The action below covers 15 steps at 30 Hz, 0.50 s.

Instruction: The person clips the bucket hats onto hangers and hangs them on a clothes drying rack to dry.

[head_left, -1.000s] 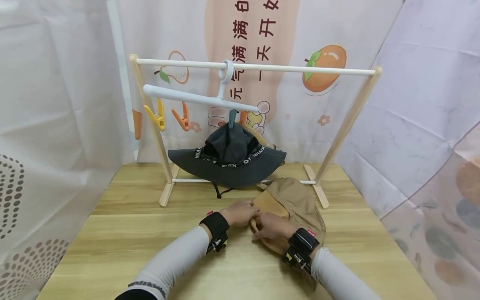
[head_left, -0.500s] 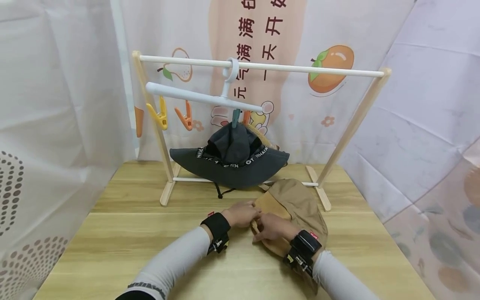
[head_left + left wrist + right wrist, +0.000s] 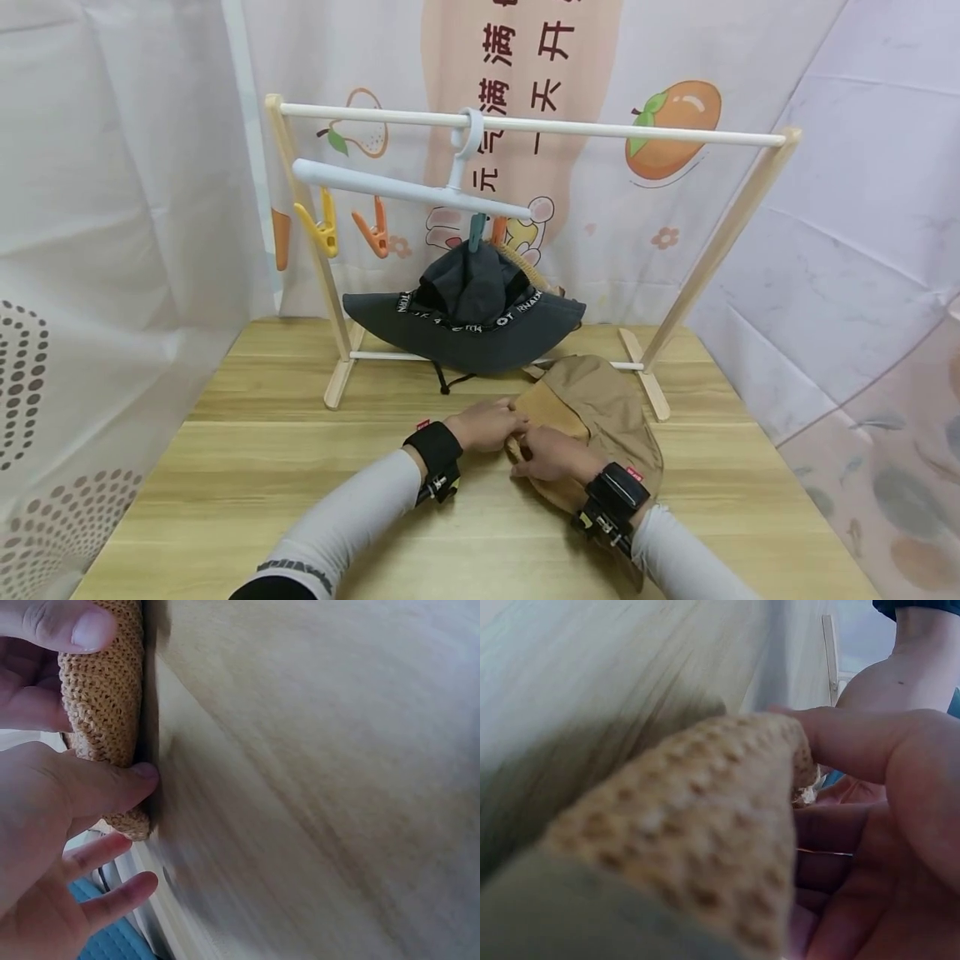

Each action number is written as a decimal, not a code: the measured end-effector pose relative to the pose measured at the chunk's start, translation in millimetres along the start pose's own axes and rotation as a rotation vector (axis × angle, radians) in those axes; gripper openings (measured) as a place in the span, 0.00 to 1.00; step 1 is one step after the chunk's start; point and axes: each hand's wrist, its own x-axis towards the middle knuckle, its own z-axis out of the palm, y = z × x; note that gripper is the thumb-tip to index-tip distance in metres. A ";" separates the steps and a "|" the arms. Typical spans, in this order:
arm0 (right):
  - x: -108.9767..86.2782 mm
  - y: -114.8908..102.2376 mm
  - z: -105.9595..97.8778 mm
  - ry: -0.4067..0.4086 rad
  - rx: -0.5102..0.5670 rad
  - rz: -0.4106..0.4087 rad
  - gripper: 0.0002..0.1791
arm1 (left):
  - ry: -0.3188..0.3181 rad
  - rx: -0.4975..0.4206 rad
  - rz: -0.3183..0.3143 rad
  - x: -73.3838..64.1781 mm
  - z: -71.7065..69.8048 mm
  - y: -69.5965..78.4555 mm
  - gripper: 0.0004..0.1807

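Note:
A tan hat (image 3: 611, 400) with a coarsely woven edge (image 3: 105, 690) lies on the right part of the table, below the rack. At its left edge my left hand (image 3: 486, 425) pinches the woven rim between thumb and fingers. Close beside it, my right hand (image 3: 558, 454) also grips this rim, its thumb (image 3: 90, 630) showing over the weave in the left wrist view. Both hands nearly meet there. The right wrist view has the woven rim large and blurred, with the right hand (image 3: 885, 825) to its right.
A wooden rack (image 3: 705, 258) stands behind, carrying a pale blue hanger (image 3: 420, 190). From it hang a dark grey bucket hat (image 3: 472, 333) under a teal clip (image 3: 477, 233), a woven item (image 3: 525, 265) behind, plus a yellow clip (image 3: 324, 229) and an orange clip (image 3: 375, 229).
The head view has shifted slightly, so the rack sits a little further right and higher. Both hands keep their hold on the hat's rim with little visible movement.

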 end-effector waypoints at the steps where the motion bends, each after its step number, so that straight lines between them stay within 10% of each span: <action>1: -0.5 0.1 -0.2 0.000 -0.002 0.004 0.18 | 0.004 0.002 0.004 0.6 0.3 0.1 0.14; 15: 1.1 1.3 -0.9 -0.005 0.012 0.007 0.16 | -0.012 -0.023 -0.018 4.3 3.8 -3.9 0.22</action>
